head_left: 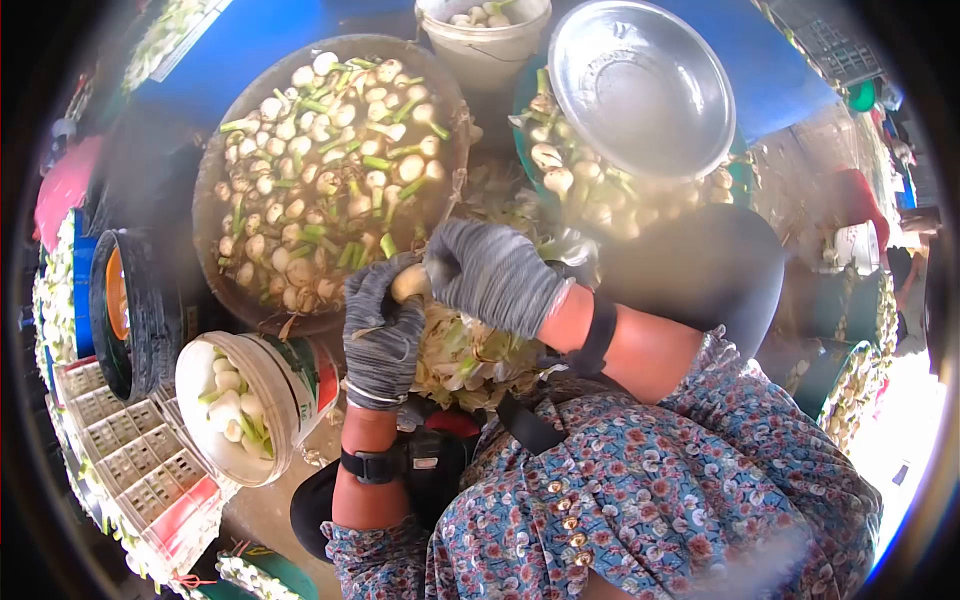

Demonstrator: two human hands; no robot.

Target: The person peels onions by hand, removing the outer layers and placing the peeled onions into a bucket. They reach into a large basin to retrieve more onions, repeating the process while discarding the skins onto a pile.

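Note:
My left hand, in a grey knitted glove, is closed round a pale onion. The onion's end shows between my two hands. My right hand, gloved the same way, is curled tight against the onion's other side; whatever lies in its fingers is hidden. Just beyond them stands a wide tub of murky water, full of floating white onions with short green stems. Beneath my hands lies a heap of papery peelings.
A white bucket with peeled onions leans at left, beside a plastic crate. Behind the tub stands another white bucket. A metal basin rests over unpeeled onions in a green container.

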